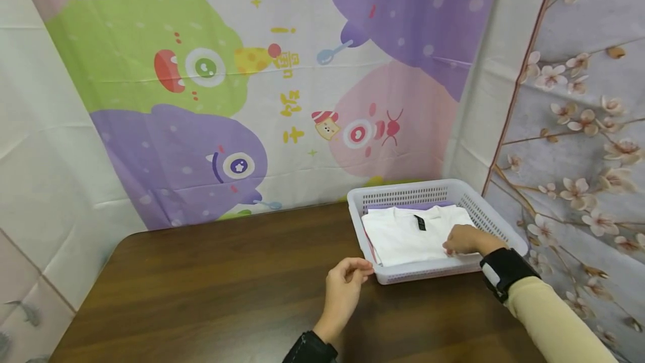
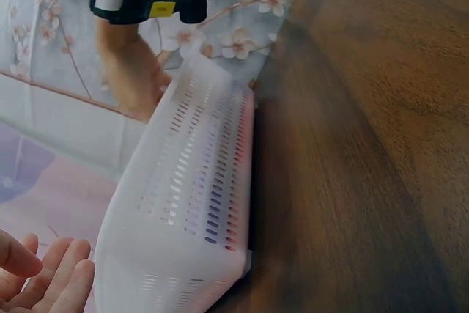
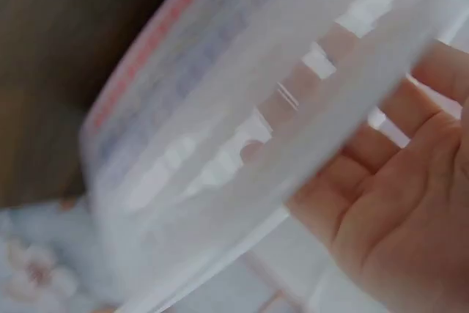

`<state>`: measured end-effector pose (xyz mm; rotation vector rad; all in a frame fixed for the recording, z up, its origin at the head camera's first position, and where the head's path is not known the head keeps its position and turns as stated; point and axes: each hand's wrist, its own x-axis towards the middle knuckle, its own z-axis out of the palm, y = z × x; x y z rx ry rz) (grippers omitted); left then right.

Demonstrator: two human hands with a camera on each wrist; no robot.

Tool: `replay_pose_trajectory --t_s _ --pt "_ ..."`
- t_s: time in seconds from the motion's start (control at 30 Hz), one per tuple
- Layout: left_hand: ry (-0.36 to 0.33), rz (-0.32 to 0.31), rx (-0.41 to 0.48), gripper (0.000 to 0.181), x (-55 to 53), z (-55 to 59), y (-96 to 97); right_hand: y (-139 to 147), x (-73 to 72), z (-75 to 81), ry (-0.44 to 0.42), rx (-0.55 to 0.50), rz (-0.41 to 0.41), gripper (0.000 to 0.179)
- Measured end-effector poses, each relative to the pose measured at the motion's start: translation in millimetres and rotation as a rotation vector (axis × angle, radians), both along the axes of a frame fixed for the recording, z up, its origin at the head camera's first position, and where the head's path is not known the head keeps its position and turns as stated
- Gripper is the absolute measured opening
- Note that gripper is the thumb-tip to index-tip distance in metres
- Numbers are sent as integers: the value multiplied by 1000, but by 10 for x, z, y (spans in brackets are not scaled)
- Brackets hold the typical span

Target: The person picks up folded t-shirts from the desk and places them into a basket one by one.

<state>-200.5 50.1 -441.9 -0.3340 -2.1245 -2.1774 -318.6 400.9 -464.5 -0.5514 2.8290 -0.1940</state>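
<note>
A white folded shirt point(image 1: 408, 238) with a black neck label lies in a white perforated plastic basket point(image 1: 428, 271). Beneath it show the edges of a purple cloth point(image 1: 440, 204) and something red at the left side. My right hand point(image 1: 466, 239) reaches over the front rim onto the shirt's right part; in the right wrist view its fingers point(image 3: 374, 148) extend down inside the basket wall. My left hand point(image 1: 345, 283) is at the basket's front left corner, fingertips right by the rim, fingers loosely bent and holding nothing.
The basket stands at the right back of a brown wooden table point(image 1: 201, 284). Behind hangs a cartoon-print curtain point(image 1: 297, 161), and a flowered curtain point(image 1: 579, 144) borders the right side close to the basket.
</note>
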Motion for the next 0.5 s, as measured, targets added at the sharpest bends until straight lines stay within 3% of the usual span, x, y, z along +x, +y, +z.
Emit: replay_pose_trajectory --t_s 0.03,0.07,0.17,0.27,0.5 --pt "-4 3 3 15 -4 -3 1 -225 125 213 -20 -60 -18 38" --pt "-4 6 5 14 -4 -4 -1 -459 270 413 -49 -105 -113 30" --pt "-22 9 7 14 -12 0 -6 -854 426 639 -57 -182 -91 27" --pt "-31 7 4 15 -18 9 -18 -1051 462 689 -87 -170 -67 28" --pt "-32 15 20 16 -39 20 -47 -1190 393 625 -257 -55 -132 38"
